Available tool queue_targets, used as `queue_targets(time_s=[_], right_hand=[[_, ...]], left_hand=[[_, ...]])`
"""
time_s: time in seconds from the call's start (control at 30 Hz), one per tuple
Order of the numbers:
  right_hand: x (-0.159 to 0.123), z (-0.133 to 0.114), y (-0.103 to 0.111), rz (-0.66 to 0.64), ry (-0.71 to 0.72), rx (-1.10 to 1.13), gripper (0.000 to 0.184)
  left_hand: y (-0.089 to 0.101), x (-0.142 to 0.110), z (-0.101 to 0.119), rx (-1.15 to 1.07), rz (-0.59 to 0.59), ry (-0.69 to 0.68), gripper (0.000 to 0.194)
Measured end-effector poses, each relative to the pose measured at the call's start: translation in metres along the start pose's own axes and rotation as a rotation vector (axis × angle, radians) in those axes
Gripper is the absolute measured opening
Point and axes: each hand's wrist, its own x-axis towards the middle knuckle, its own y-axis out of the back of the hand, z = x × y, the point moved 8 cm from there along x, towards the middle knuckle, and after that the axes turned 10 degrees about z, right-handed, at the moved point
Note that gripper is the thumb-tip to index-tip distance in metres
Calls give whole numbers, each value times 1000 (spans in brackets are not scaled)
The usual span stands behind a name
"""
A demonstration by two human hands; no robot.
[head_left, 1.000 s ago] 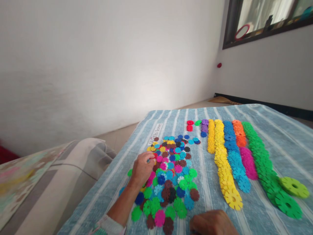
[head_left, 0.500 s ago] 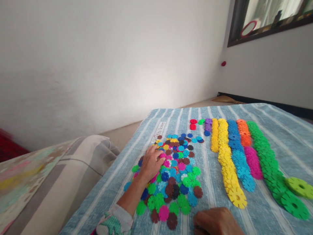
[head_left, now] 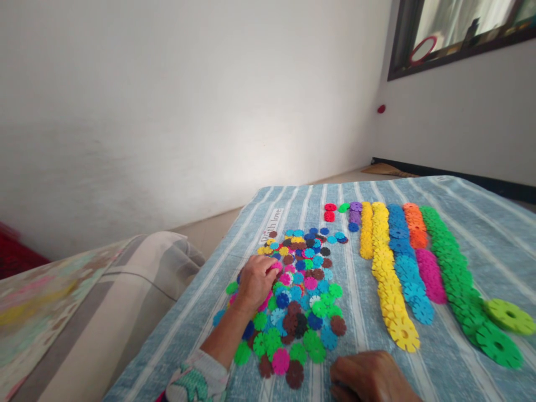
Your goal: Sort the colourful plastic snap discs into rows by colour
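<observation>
My left hand (head_left: 256,282) reaches over a loose, mixed pile of notched plastic snowflake discs, its thumb and fingers closed at the edge of a pink snowflake disc (head_left: 274,267). Green, brown, blue, black and yellow discs lie around it, such as a green disc (head_left: 260,321) and a brown disc (head_left: 295,374). Near the bottom edge my right hand (head_left: 372,375) is curled closed on the cloth, right of the pile. Its fingertips are turned away, so whatever they hold is hidden.
Overlapping colour rows lie to the right: yellow discs (head_left: 387,273), blue discs (head_left: 401,229), orange discs (head_left: 416,226), pink discs (head_left: 431,276) and green discs (head_left: 454,273). Purple discs (head_left: 355,215) and red discs (head_left: 330,212) sit farther back. A striped cloth (head_left: 167,335) covers the surface.
My left hand's fingers have drawn in from spread to closed on the pink disc, uncovering yellow discs behind them. My right hand stays curled in nearly the same place.
</observation>
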Motion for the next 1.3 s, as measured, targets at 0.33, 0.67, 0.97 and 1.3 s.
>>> queue_targets(time_s=[0.33,0.67,0.97,1.3], right_hand=[[1,1,2,-27,-35,19,18],[8,-6,13,-80,30,49,16],[9,-8,15,-142,41,49,15],[10,-7,13,-157,26,61,14]], left_hand=[[5,-1,-8,-9,60,80,15],[5,-2,-19,-63,86,164,14],[5,-4,-26,-140,120,254,13],[0,9,2,-254,-1,335,12]])
